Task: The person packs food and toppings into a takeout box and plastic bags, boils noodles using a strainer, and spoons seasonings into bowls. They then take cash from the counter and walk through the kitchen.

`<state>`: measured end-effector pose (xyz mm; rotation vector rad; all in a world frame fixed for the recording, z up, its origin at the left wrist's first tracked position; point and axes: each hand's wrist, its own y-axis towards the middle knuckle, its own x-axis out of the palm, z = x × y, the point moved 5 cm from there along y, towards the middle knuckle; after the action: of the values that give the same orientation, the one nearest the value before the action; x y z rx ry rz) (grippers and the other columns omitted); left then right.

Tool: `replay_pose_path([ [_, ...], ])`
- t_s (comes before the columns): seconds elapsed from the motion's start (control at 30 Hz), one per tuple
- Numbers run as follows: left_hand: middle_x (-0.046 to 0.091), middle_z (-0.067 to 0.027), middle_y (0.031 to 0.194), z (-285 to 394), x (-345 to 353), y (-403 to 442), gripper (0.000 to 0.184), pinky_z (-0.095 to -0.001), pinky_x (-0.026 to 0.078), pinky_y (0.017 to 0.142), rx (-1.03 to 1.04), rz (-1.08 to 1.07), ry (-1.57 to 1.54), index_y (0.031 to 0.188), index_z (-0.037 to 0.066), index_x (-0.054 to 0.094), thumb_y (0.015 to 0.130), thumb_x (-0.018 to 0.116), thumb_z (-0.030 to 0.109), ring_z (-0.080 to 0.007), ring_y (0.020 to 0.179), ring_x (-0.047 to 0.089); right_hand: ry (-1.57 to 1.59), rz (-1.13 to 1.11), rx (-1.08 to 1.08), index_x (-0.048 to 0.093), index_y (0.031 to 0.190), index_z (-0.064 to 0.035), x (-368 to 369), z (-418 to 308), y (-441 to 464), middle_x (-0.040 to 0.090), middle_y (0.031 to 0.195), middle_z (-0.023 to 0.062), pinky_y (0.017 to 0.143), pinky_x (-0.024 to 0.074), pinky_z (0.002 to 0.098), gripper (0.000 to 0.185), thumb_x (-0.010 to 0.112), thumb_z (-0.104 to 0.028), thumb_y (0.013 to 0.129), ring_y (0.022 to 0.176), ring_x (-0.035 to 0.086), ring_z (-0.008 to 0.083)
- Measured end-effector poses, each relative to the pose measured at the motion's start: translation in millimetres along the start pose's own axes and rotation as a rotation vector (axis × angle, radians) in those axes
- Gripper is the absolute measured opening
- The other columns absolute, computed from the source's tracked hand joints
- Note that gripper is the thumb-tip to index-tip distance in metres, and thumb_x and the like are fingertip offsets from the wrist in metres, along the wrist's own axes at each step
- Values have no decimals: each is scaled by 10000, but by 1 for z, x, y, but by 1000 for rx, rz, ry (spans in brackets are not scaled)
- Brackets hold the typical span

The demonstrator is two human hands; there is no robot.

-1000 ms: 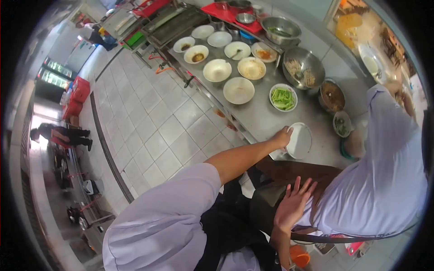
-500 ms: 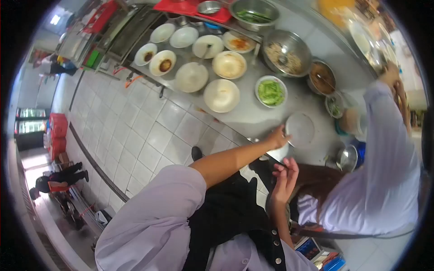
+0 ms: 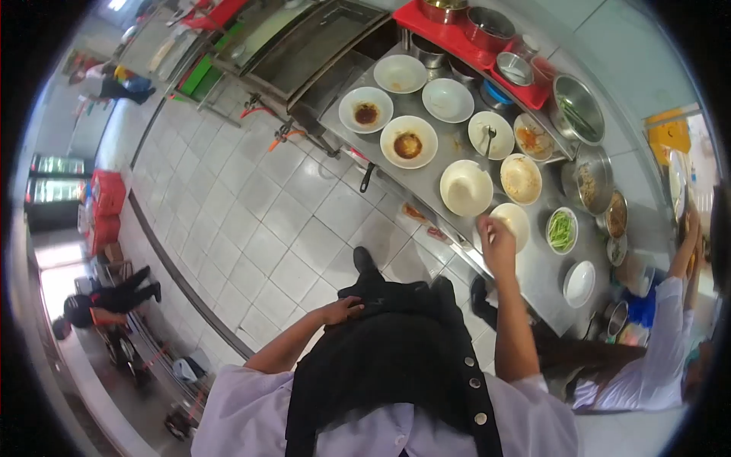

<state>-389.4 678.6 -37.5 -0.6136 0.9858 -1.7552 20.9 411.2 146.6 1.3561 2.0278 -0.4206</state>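
Observation:
My right hand [image 3: 499,245] is over the near edge of a white bowl [image 3: 515,227] on the steel counter. Its fingers are curled together, and anything between them is hidden. Beside that bowl stand another cream bowl [image 3: 466,188] and a bowl with a light brown coating [image 3: 521,180]. My left hand [image 3: 343,310] lies against the front of my black apron [image 3: 373,358], its fingers stretched out and no object in it. To the right are a bowl of sliced green vegetables [image 3: 561,231] and a plain white bowl [image 3: 579,284].
Two bowls with dark sauce [image 3: 366,113] [image 3: 408,145] stand at the counter's left. A red tray [image 3: 434,24] with metal pots sits on the shelf above. At right, a co-worker's sleeve [image 3: 662,343] reaches toward plates. A black handle [image 3: 367,178] juts from the counter edge.
The view has turned left. My left hand has let go of the white bowl at the right and come back to my apron. My right hand has moved forward over a bowl, its fingers now curled.

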Motion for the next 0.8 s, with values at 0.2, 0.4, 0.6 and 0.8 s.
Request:
replay_pose_path([
  [0.2, 575, -170, 1545, 117, -160, -40, 698, -538, 605, 1003, -278, -640, 53, 1567, 51, 506, 1105, 520, 574, -382, 1335, 645, -228, 110, 214, 760, 1015, -43, 28, 28, 158, 769, 982, 211, 814, 581, 514, 172, 702, -202, 986, 903, 745, 428],
  [0.4, 778, -130, 1213, 248, -399, -19, 478, -434, 667, 776, -94, -300, 175, 1259, 32, 726, 1106, 537, 444, -254, 1040, 785, -510, 86, 157, 762, 1072, -80, 71, 97, 230, 773, 1009, 178, 861, 595, 519, 263, 771, -269, 889, 954, 752, 387],
  [0.6, 783, -38, 1185, 232, -684, -96, 515, -365, 620, 815, -43, 482, -13, 1414, 84, 655, 1041, 631, 438, -186, 979, 779, -727, 126, 191, 724, 1036, -116, 75, 83, 236, 782, 996, 161, 847, 600, 544, 142, 668, -185, 925, 961, 760, 386],
  [0.8, 666, -91, 1354, 129, -920, -106, 729, -449, 535, 1016, 118, 1050, -158, 1575, 119, 418, 999, 745, 422, -240, 1187, 681, -893, 123, 350, 722, 1133, -159, 69, 54, 235, 785, 1086, 116, 882, 581, 550, 181, 666, -263, 996, 1012, 749, 367],
])
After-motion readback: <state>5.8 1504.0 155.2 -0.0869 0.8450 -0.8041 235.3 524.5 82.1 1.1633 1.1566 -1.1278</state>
